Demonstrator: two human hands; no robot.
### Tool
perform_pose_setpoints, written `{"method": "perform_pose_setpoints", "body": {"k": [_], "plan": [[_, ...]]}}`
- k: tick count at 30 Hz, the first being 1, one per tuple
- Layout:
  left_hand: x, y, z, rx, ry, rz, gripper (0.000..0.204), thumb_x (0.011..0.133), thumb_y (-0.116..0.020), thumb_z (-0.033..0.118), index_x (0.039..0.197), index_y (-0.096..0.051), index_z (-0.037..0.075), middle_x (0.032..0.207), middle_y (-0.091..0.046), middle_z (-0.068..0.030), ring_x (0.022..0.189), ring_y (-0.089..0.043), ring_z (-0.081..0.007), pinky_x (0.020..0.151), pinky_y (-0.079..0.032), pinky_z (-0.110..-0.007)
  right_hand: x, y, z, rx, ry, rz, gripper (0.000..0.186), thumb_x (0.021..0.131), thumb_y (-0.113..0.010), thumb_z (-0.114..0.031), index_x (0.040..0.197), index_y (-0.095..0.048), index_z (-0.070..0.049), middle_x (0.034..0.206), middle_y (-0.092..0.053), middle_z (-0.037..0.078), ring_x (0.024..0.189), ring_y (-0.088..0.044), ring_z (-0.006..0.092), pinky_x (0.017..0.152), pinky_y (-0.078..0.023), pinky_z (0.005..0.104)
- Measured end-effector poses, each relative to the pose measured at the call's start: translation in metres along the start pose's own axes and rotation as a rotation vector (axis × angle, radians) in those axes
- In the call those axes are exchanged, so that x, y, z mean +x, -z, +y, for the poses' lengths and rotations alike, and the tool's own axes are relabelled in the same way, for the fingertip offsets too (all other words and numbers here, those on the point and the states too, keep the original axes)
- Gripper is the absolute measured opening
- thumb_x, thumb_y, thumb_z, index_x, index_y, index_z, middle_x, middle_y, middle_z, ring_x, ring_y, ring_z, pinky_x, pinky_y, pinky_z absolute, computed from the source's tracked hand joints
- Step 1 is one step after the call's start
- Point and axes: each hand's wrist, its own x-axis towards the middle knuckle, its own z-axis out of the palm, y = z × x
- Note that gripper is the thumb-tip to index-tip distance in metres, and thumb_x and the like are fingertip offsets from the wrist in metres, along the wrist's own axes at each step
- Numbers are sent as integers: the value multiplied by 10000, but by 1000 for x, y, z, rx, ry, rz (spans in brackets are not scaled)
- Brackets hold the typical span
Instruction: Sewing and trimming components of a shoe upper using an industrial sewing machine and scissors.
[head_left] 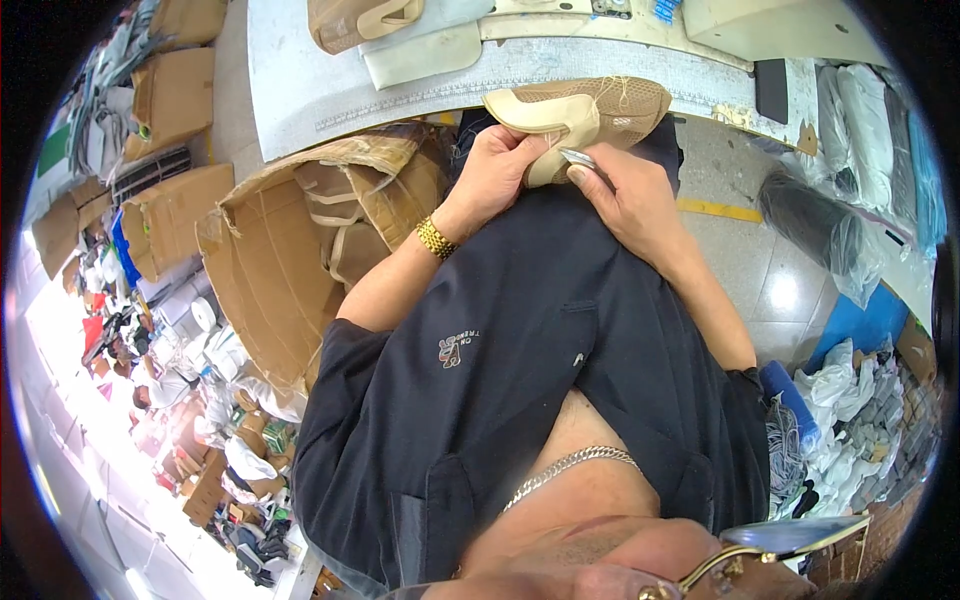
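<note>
A beige shoe upper [640, 97], part mesh and part smooth cream panel, is held over my lap just in front of the table's edge. Loose thin threads stick up from its top. My left hand [492, 172] is closed on its left side, thumb pressed on the cream panel. My right hand [632, 190] grips a small silver metal tool [577, 157], its blade against the upper's lower edge; most of the tool is hidden in the palm, and it looks like thread snips.
Another beige upper [337, 25] lies on the white worktable [290, 90] beside pale sheet pieces [425, 58]. A sewing machine body [780, 30] stands at the far right. By my left arm, an open cardboard box [265, 270] holds more uppers [355, 250]. Wrapped rolls [815, 225] lie at right.
</note>
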Motion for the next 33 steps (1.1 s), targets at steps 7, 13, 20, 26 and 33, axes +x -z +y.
{"method": "perform_pose_setpoints", "body": {"k": [7, 13, 20, 26, 33], "plan": [[0, 0, 2, 15, -2, 4, 272, 942, -562, 43, 1196, -605, -45, 1151, -653, -84, 1006, -614, -114, 891, -500, -260, 1, -1, 0, -6, 6, 23, 225, 918, -599, -237, 991, -582, -25, 827, -636, 165, 763, -634, 355, 651, -498, 422], [0, 3, -2, 38, -3, 2, 263, 953, -566, 63, 1196, -605, -28, 1145, -658, -83, 997, -624, -127, 873, -514, -279, 1, 0, -1, 5, 7, 28, 222, 918, -599, -239, 980, -585, -27, 823, -635, 167, 758, -633, 356, 651, -497, 422], [-1, 3, -2, 84, -6, 6, 257, 963, -562, 71, 1202, -602, -14, 1149, -657, -86, 997, -631, -144, 866, -523, -298, -1, -1, 2, 8, -20, 9, 228, 916, -599, -248, 966, -588, -26, 819, -635, 170, 760, -632, 359, 652, -495, 427], [0, 2, -2, 91, -10, 13, 253, 960, -571, 73, 1195, -607, -13, 1143, -660, -83, 992, -631, -138, 862, -522, -293, 0, 0, 1, 23, -16, 10, 233, 917, -595, -256, 963, -590, -28, 821, -636, 171, 757, -629, 364, 648, -493, 430], [-1, 1, -1, 113, -13, 12, 250, 957, -580, 80, 1189, -612, -8, 1137, -663, -78, 991, -630, -135, 859, -519, -287, -1, 0, 2, 0, -28, -10, 238, 919, -589, -261, 965, -591, -28, 824, -638, 170, 769, -632, 363, 658, -494, 436]]}}
